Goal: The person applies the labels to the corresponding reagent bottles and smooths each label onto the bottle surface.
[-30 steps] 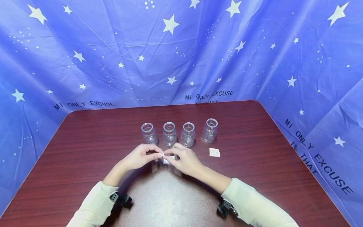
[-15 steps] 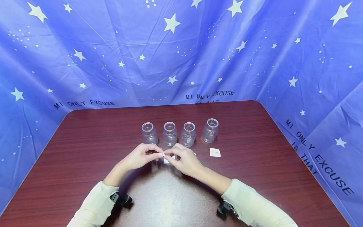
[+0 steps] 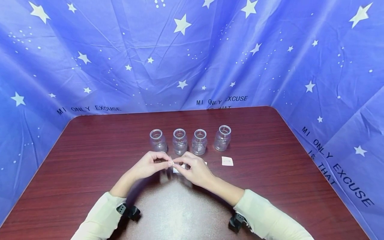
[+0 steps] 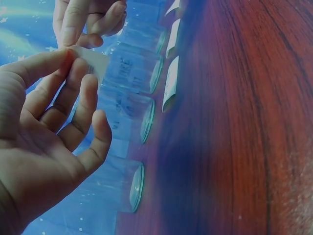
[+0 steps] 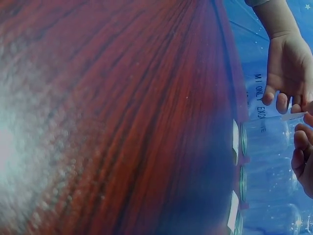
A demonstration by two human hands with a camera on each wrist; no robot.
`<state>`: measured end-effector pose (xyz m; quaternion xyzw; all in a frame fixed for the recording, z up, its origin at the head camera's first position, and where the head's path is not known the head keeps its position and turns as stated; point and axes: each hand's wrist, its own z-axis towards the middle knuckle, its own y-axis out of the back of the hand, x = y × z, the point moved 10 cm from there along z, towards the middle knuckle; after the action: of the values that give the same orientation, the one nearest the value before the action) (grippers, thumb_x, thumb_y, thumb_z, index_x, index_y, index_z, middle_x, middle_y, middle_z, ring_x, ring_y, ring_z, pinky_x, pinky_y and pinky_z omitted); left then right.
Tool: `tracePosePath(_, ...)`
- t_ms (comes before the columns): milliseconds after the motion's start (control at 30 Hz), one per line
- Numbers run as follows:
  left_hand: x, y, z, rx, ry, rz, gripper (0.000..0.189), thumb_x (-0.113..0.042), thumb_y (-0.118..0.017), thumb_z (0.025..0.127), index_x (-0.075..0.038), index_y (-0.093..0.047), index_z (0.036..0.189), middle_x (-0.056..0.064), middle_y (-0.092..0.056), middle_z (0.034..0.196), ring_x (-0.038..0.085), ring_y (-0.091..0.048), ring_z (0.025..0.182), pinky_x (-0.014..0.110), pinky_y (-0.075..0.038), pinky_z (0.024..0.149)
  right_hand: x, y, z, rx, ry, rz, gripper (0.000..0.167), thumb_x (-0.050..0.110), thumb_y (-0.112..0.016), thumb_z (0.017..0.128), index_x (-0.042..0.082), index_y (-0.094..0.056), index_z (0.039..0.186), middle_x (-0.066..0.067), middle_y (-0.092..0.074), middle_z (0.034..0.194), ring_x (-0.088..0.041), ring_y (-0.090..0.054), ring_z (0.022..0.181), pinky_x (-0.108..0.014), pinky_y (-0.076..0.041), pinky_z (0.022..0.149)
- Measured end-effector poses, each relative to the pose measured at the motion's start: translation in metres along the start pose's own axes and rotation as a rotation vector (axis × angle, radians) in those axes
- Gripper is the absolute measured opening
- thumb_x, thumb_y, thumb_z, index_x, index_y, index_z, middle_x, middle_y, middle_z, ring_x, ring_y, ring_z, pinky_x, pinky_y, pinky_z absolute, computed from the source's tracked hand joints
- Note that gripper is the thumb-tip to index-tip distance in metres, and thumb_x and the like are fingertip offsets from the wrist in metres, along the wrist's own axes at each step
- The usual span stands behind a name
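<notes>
My left hand (image 3: pixel 150 165) pinches a small white paper slip (image 4: pixel 95 61) between thumb and index finger, its other fingers loosely curled. Against it, my right hand (image 3: pixel 196 168) brings thumb and index fingertips together at the same corner of the slip, seemingly pinching it too; fingers hide the exact contact. Just behind the hands stand several clear glass jars in a row: the leftmost jar (image 3: pixel 158 143), two middle jars, and the rightmost jar (image 3: pixel 222 140) set a bit apart. A paper slip (image 3: pixel 179 169) lies on the table under the hands.
Another paper slip (image 3: pixel 227 161) with faint writing lies before the rightmost jar. A third slip (image 3: pixel 205 163) is mostly hidden by the right hand. The dark red wooden table (image 3: pixel 99 143) is bordered by a blue star-patterned curtain (image 3: pixel 150 83).
Both hands stay at nearly the same spot, with only slight fingertip movement at the paper slip. The jars and the slips on the table have not moved.
</notes>
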<state>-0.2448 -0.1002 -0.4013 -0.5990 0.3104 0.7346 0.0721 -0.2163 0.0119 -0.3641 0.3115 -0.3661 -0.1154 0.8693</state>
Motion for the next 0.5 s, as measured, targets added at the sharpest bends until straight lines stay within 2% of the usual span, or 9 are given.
tracePosePath(200,0.0032,-0.0006,0.0004,-0.003,0.041,-0.011,0.013,-0.012,-0.06,0.09,-0.002,-0.068,0.093,0.025,-0.064,0.085,0.022,-0.063,0.073,0.035,-0.054,0.068,-0.0006,-0.0004,0.0005,-0.005,-0.001,-0.044,0.014,0.02,-0.071,0.083,0.013,-0.073,0.095,0.001,-0.062,0.078,-0.013,-0.054,0.06,-0.008,-0.038,0.055)
tracePosePath(500,0.0065,-0.0009,0.0013,-0.029,0.065,-0.007,0.013,-0.009,-0.059,0.089,0.001,-0.067,0.092,0.025,-0.063,0.085,0.02,-0.063,0.073,0.035,-0.055,0.068,-0.0007,-0.0012,0.0014,0.001,-0.01,-0.057,0.013,0.019,-0.07,0.083,0.012,-0.073,0.093,-0.001,-0.064,0.078,-0.014,-0.056,0.06,-0.008,-0.039,0.055)
